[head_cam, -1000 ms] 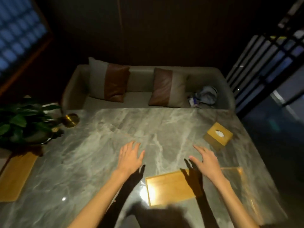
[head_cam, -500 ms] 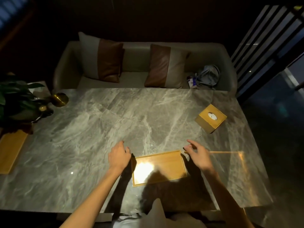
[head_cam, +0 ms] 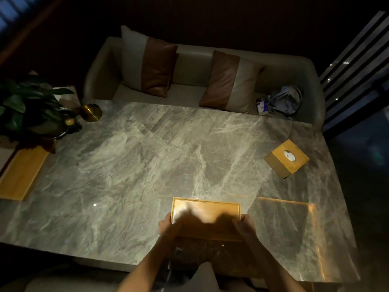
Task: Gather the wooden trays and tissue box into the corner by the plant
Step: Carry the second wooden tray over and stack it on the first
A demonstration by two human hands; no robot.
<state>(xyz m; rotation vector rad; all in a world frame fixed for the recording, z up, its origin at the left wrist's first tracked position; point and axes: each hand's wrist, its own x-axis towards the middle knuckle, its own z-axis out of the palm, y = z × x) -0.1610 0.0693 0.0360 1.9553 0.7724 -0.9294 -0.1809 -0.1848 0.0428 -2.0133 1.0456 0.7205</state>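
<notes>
Head view: your marble table [head_cam: 147, 161] fills most of the scene, with the sofa [head_cam: 200, 81] along its far side and the plant [head_cam: 27, 108] at the far left corner. One wooden tray [head_cam: 21, 175] already lies at the left edge, just near of the plant. The tissue box [head_cam: 286, 158] sits well apart from it, toward the far right. The second tray [head_cam: 207, 218] is at the near edge in the middle, and you have it gripped at both short ends: your left hand [head_cam: 168, 226] is closed on its left end, your right hand [head_cam: 244, 225] on its right end.

To do this step well, lift the second tray level and clear of the marble rather than dragging it. Then carry it left and far, and set it down beside the other tray without brushing the plant's leaves or the brass dish [head_cam: 91, 112].

Compared with half a second ago, your hands have gone from resting open beside the second tray's ends to clasping them, and the camera now looks down more steeply.
</notes>
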